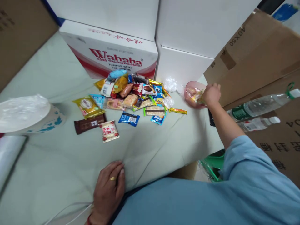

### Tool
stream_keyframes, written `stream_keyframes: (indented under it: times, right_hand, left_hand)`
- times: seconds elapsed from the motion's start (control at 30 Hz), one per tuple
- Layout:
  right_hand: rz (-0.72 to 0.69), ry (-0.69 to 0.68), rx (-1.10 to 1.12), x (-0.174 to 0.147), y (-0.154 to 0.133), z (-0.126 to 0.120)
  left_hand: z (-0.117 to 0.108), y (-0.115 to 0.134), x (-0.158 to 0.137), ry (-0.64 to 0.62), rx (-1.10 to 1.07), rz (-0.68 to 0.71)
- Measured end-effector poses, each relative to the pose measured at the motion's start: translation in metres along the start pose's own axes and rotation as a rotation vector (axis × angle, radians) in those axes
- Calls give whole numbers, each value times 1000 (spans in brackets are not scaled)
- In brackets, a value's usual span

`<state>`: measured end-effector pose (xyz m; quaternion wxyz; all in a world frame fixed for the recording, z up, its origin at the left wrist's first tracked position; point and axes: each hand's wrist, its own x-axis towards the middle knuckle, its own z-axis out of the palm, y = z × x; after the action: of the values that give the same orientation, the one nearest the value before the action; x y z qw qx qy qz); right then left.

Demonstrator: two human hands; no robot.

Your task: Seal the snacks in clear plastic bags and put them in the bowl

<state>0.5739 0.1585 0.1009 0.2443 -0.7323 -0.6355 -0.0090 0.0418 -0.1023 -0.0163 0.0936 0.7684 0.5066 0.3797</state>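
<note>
My right hand is at the right side of a clear pink bowl. Its fingers are curled over the rim, and what they pinch is hidden. Inside the bowl, against my fingertips, lies a wrapped snack. My left hand, with a ring on one finger, rests on the table's near edge, fingers bent together around nothing visible. Left of the bowl spreads a pile of wrapped snacks. Nearer me are a brown bar, a cream packet and a blue packet.
A white Wahaha water carton and plain white boxes stand behind the snacks. At left is a white tub with blue leaves, plastic on top. Plastic bottles and a cardboard box are at right.
</note>
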Motion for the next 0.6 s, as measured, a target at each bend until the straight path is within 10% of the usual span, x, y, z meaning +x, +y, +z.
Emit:
stream_keyframes:
  times: [0.23, 0.43, 0.6]
  right_hand:
    - [-83, -274, 65, -26, -103, 61]
    - [80, -278, 197, -49, -128, 89]
    - [244, -223, 1014, -99, -147, 75]
  left_hand:
    - [0, 1, -1, 29, -3, -2]
    - [-10, 4, -7, 66, -85, -93]
    - [-14, 19, 2, 69, -255, -254]
